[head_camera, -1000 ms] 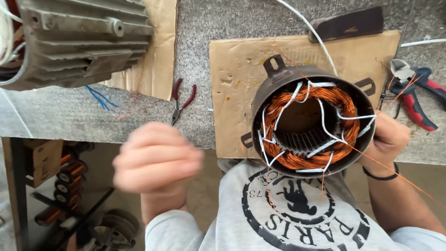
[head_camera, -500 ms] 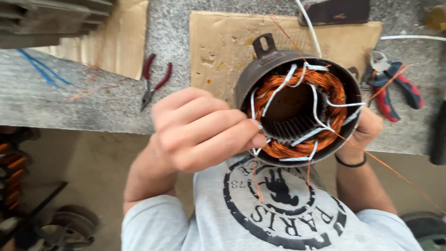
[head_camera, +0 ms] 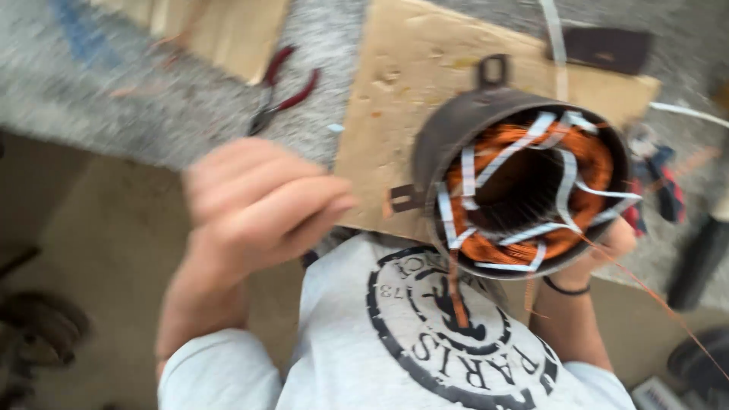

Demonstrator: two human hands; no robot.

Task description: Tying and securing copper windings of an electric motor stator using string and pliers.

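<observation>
Left hand: the left hand (head_camera: 254,205), blurred, hovers at the bench edge, fingers curled loosely and aimed right; it grips nothing visible.
Right hand: the right hand (head_camera: 607,247), mostly hidden, cups the stator's lower right rim.
Stator: a dark round metal motor stator with orange copper windings (head_camera: 524,186) rests on tan cardboard (head_camera: 410,99), open bore tipped toward the wearer, axis running toward the camera, just right of the left hand's fingertips.
Beyond: red-handled pliers (head_camera: 281,91) lie on the grey stone bench (head_camera: 152,91).
</observation>
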